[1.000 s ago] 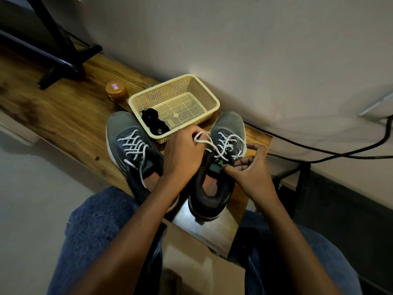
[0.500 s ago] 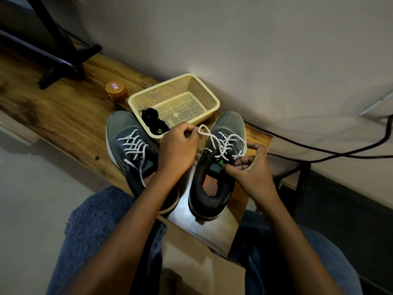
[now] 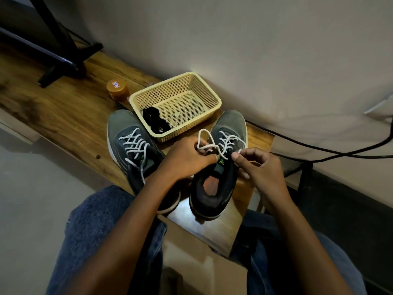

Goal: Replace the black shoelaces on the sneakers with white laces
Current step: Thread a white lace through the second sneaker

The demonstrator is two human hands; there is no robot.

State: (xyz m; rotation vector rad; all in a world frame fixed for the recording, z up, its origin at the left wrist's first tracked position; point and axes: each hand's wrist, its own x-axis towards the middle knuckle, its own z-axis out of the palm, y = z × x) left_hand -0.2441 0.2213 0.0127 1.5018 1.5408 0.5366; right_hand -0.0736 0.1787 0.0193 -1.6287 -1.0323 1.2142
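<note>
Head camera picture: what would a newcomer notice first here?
First, the two hands, left hand and right hand, pinching a white lace looped over the right sneaker. Beside it stands the left sneaker, already laced white. Behind them, a cream basket holds the black laces.

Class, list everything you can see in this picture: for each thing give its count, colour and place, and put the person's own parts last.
Sneakers: two, grey, on the bench, toes toward the wall.
White laces: two, threaded through both sneakers.
Black laces: one bundle, in the basket's near corner.
Basket: one, cream, behind the sneakers.
Jar: one, amber, left of the basket.
Bench: one, brown wood.
Cable: black, along the wall, right.
Stand: black, far left.
Left hand: pinches a lace loop.
Right hand: pinches the lace.
</note>
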